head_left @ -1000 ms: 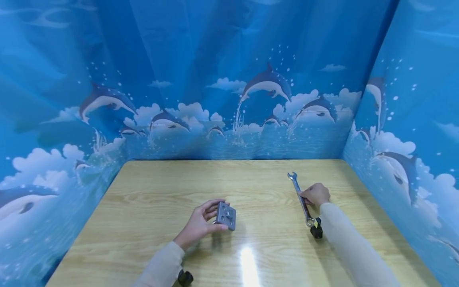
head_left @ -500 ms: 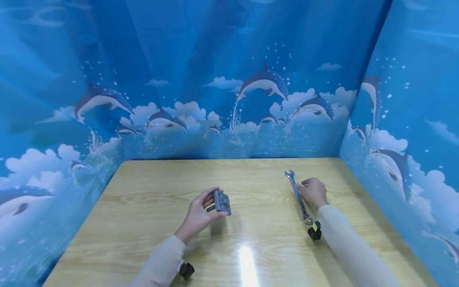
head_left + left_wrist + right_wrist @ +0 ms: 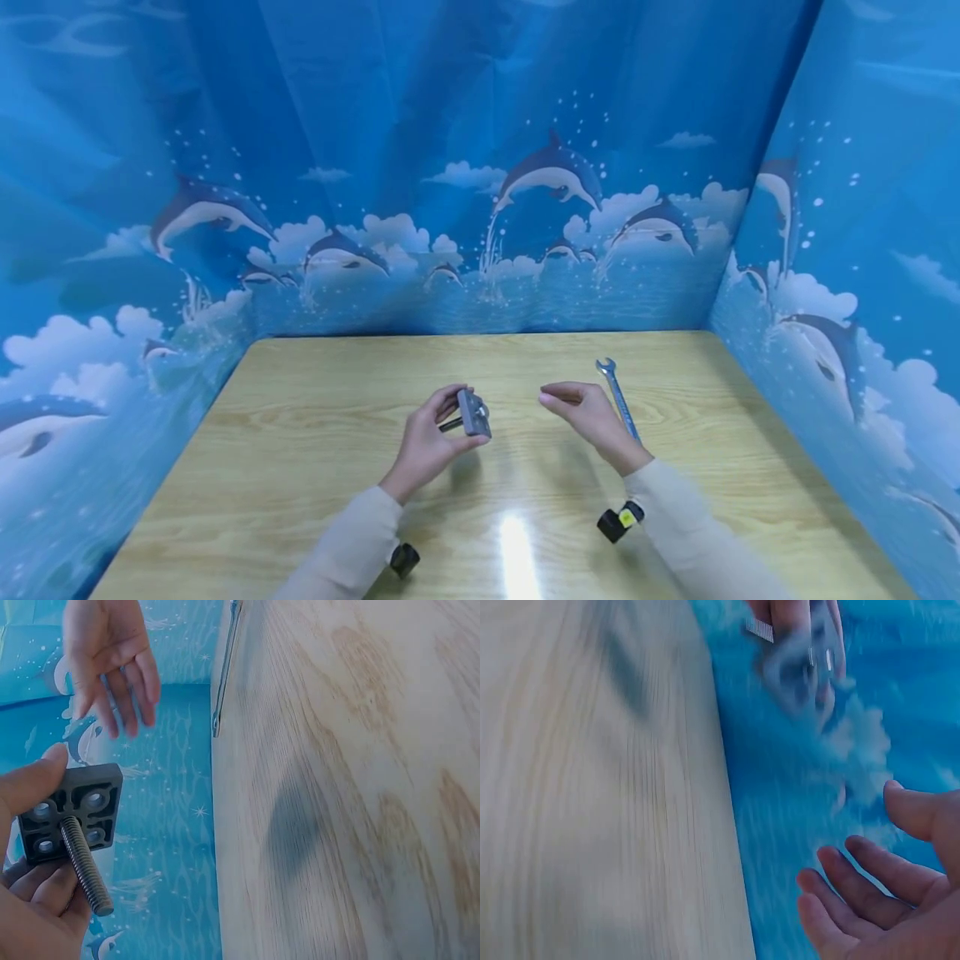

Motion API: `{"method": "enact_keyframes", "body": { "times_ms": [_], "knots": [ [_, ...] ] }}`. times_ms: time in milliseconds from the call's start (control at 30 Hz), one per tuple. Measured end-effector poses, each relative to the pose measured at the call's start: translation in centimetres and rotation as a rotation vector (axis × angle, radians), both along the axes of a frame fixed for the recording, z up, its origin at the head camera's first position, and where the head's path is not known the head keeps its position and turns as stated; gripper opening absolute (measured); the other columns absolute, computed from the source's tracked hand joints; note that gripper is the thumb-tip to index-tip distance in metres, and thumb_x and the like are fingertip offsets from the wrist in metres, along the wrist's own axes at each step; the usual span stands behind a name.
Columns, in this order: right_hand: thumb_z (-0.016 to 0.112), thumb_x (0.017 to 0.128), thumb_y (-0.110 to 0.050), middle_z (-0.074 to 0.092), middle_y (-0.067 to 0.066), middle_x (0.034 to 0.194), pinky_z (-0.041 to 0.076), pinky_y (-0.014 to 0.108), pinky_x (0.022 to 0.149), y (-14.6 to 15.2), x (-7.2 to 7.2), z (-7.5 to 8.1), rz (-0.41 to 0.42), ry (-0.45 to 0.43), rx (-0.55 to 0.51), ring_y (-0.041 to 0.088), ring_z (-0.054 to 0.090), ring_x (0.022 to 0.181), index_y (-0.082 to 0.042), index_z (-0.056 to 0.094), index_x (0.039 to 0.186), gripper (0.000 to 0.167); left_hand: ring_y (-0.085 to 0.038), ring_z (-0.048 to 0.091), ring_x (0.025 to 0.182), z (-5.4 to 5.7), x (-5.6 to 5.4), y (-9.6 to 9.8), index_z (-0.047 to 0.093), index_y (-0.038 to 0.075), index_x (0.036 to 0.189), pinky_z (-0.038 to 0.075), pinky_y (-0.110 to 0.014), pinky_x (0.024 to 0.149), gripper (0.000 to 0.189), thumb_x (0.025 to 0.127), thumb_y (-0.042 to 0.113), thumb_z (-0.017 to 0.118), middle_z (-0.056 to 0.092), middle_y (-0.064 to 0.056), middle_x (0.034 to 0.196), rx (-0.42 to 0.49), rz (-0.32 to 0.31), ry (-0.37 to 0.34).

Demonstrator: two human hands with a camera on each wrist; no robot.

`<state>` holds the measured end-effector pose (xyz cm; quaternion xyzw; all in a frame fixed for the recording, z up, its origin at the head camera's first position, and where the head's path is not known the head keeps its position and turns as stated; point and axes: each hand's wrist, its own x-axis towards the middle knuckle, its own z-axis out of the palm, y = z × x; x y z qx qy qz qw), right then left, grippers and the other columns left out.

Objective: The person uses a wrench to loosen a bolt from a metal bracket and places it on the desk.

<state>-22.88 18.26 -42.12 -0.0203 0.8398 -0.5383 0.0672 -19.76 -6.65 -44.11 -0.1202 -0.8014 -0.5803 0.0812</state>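
Nearest: two pale sleeves, left [image 3: 347, 542] and right [image 3: 693, 529], reaching in over the counter [image 3: 337, 375], a small black device at each wrist, left [image 3: 404, 560] and right [image 3: 620, 522]. Left grip [image 3: 423, 442] pinches a grey plate [image 3: 474, 414], thumb on the near edge, fingers on the far edge. Plate sits between thumb and fingertips, tilted, held up off the counter; shadow on the wood below. Left wrist view: four round holes near the plate's corners, threaded bolt [image 3: 87, 866] sticking out of the middle, on the palm side, running through the hollow of the hand. Right grip [image 3: 596, 412] is raised, holding nothing, fingers loosely bent and thumb apart from them; it faces the plate across a gap, not touching. Plate looks blurred in right wrist view. Wrench [image 3: 621, 400] lies on the counter just beyond the right grip, on its outer side, open-ended jaw pointing away, near end hidden behind hand and wrist. Far: blue curtain [image 3: 420, 125] behind the counter's back edge and along both sides, printed with dolphins [image 3: 558, 177], clouds and water.
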Motion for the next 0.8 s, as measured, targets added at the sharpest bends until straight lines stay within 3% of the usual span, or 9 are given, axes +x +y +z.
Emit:
{"method": "enact_keyframes", "body": {
  "times_ms": [233,333,633,800],
  "knots": [
    [0.065,0.092,-0.026,0.064,0.018,0.118,0.056,0.036,0.091,-4.3,1.9,-0.6,0.084,-0.041,-0.246,0.030,0.062,0.105,0.004,0.060,0.122,0.043,-0.027,0.059,0.118,0.0,0.3,0.8,0.054,0.007,0.130,0.054,-0.036,0.093,0.074,0.064,0.008,0.087,0.061,-0.014,0.127,-0.061,-0.036,0.142],
    [0.065,0.092,-0.026,0.065,0.019,0.112,0.058,0.034,0.087,-5.3,2.3,-0.9,0.092,-0.048,-0.306,0.028,0.064,0.096,0.007,0.060,0.120,0.044,-0.028,0.059,0.118,-0.2,0.4,1.1,0.054,0.006,0.130,0.055,-0.033,0.092,0.074,0.064,0.007,0.087,0.062,-0.014,0.127,-0.095,-0.046,0.191],
    [0.066,0.091,-0.028,0.068,0.006,0.079,0.059,0.025,0.066,-6.6,2.1,-1.6,0.053,-0.047,-0.321,0.012,0.063,0.068,0.009,0.064,0.107,0.041,-0.027,0.059,0.118,-1.1,0.7,1.4,0.054,0.008,0.129,0.056,-0.036,0.091,0.073,0.064,0.006,0.088,0.063,-0.012,0.126,-0.200,-0.008,0.263],
    [0.067,0.091,-0.024,0.067,0.006,0.077,0.059,0.027,0.065,-6.7,1.9,-1.3,0.048,-0.036,-0.289,0.012,0.061,0.066,0.008,0.066,0.102,0.034,-0.028,0.061,0.115,-1.0,0.7,1.5,0.055,0.007,0.128,0.054,-0.038,0.093,0.072,0.064,0.010,0.088,0.064,-0.012,0.123,-0.233,-0.004,0.309]
  ]
}}
